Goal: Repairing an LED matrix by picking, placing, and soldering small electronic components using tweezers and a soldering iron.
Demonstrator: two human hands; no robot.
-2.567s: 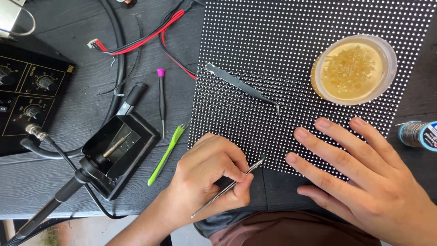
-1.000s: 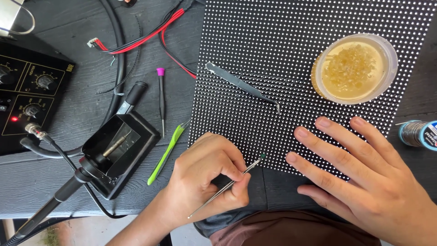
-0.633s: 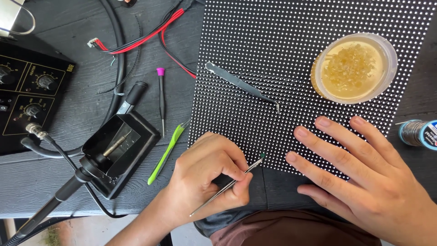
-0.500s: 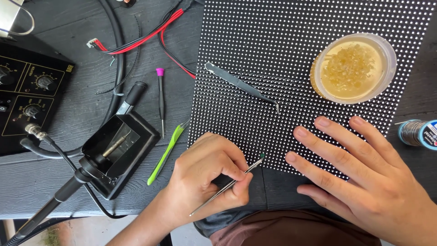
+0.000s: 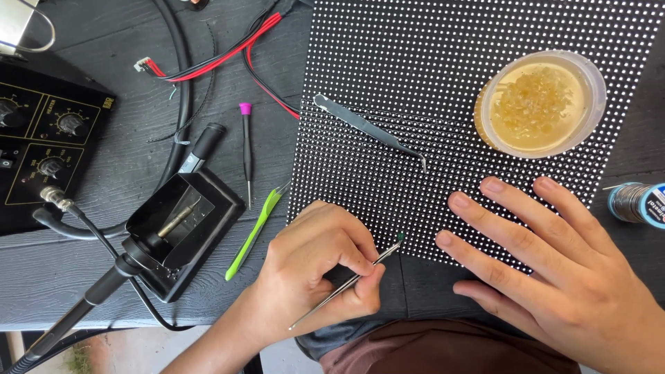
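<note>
gripping fine tweezers, the left hand sets their tip at the near edge of the dotted led panel; the right hand lies flat and empty, steadying it on the tabletop. judged step: picking at one dot; the next move needs a steady tip.

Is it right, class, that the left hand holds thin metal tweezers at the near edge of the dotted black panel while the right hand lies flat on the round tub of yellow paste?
Not quite. In the head view the right hand lies flat on the dotted black panel, apart from the round tub of yellow paste. The left hand does hold thin metal tweezers at the panel's near edge.
</note>
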